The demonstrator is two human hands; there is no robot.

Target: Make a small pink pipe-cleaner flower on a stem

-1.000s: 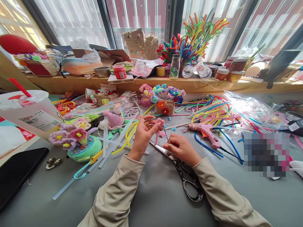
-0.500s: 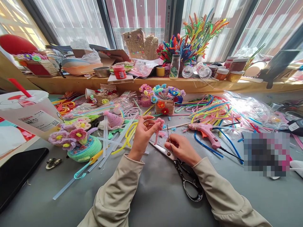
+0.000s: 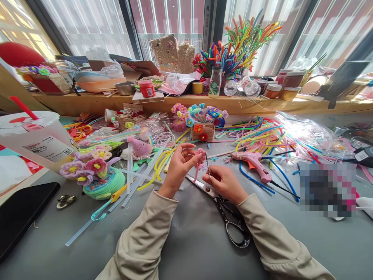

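My left hand point(image 3: 178, 168) pinches a small pink pipe-cleaner flower point(image 3: 200, 154) by its top, its pink stem hanging down. My right hand point(image 3: 224, 182) is closed on a thin dark wire point(image 3: 207, 163) that points up beside the flower. Both hands hover just above the grey table point(image 3: 186, 241). Large black-handled scissors point(image 3: 224, 210) lie on the table under my right hand, blades toward the left hand.
A pink glue gun point(image 3: 255, 163) with a blue cord lies to the right, by a heap of coloured pipe cleaners point(image 3: 262, 136). To the left: a flower arrangement on a green base point(image 3: 99, 175), a drink cup point(image 3: 37, 140), a dark tablet point(image 3: 20, 210). A cluttered wooden shelf point(image 3: 180, 102) runs behind.
The left hand with the pink flower shifted slightly right and down. The right hand brought the wire more upright, close to the flower.
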